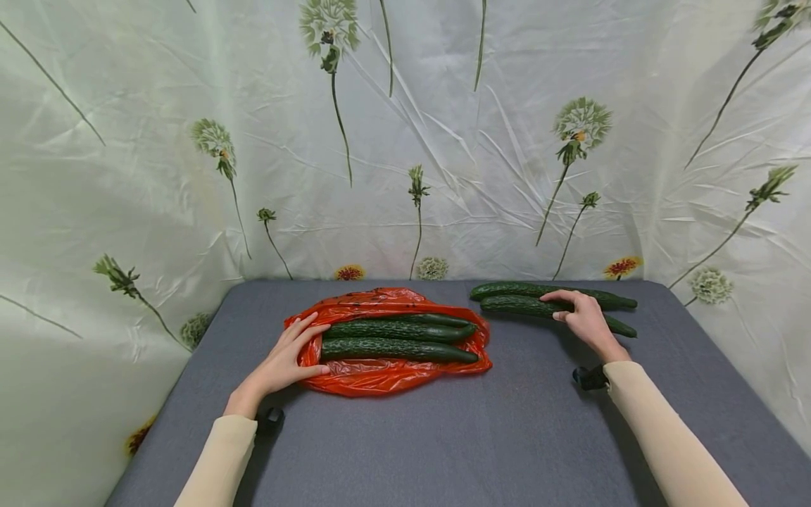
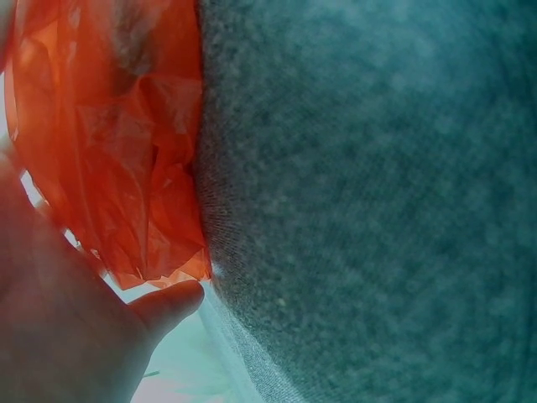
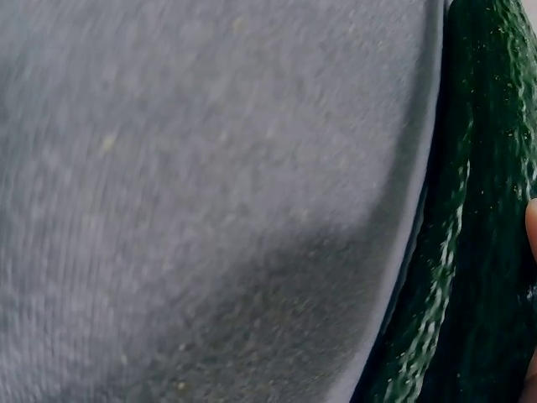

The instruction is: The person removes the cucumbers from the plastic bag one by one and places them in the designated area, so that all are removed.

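An orange-red plastic bag (image 1: 374,384) lies on the grey table, its upper side gaping. Inside it three dark green cucumbers (image 1: 399,348) show side by side, the rearmost partly covered. At the bag's left end rests my left hand (image 1: 285,362), fingers spread over the bag's edge and the cucumber ends, thumb along the near side. To the right of the bag lie two more cucumbers, a far one (image 1: 507,289) and a near one (image 1: 516,305). My right hand (image 1: 586,320) grips the near cucumber around its middle, fingers over the back and thumb in front.
The grey table (image 1: 405,451) ends at the back against a pale curtain (image 1: 443,141) printed with dandelions, which also hangs at both sides. Each wrist carries a small black camera, one seen at the right cuff (image 1: 591,378).
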{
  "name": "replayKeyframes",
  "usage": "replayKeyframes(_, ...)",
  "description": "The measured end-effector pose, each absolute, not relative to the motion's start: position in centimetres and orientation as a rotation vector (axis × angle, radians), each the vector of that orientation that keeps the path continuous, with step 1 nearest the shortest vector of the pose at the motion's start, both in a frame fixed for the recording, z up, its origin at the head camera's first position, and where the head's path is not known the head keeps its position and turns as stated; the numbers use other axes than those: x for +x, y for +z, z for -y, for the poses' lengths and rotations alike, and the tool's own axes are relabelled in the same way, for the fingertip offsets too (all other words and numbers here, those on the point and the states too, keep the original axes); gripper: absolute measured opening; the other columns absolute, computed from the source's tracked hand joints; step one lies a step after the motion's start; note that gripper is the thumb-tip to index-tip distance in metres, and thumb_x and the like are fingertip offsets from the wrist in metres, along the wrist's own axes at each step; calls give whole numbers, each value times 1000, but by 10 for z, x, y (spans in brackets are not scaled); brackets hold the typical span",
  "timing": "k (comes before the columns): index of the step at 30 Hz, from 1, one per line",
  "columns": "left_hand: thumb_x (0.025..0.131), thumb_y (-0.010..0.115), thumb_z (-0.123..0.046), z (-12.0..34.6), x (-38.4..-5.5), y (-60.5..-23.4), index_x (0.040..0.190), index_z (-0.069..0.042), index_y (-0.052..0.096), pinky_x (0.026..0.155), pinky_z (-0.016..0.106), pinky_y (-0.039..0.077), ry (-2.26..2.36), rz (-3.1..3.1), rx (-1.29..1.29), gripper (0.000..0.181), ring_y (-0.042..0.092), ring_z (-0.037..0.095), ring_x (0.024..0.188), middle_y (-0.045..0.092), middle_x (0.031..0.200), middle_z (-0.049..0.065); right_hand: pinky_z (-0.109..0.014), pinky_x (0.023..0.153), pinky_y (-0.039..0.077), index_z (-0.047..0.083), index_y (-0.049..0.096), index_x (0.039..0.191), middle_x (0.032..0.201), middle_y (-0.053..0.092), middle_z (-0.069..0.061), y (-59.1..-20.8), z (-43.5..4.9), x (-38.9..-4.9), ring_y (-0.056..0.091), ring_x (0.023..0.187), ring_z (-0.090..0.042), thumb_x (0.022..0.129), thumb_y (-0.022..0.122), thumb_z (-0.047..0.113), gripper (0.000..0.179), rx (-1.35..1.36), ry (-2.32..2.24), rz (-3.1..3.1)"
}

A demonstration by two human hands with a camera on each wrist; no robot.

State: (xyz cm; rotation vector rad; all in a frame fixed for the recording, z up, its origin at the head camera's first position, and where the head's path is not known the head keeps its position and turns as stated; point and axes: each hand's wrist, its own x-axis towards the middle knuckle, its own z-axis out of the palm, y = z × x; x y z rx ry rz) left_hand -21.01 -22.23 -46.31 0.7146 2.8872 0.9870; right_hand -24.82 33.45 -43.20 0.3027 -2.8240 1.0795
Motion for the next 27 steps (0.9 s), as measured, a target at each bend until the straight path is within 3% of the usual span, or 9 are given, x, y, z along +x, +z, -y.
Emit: replayKeyframes(27, 80, 76, -41, 221, -210, -463, 144, -14, 42, 101, 72, 11, 980, -2887, 704, 78, 7, 45, 140, 20, 156, 12, -62, 88, 38, -1, 63, 118, 127, 53, -29, -439, -352, -261, 42, 120, -49, 87, 56, -14, 35, 262, 1034, 2866)
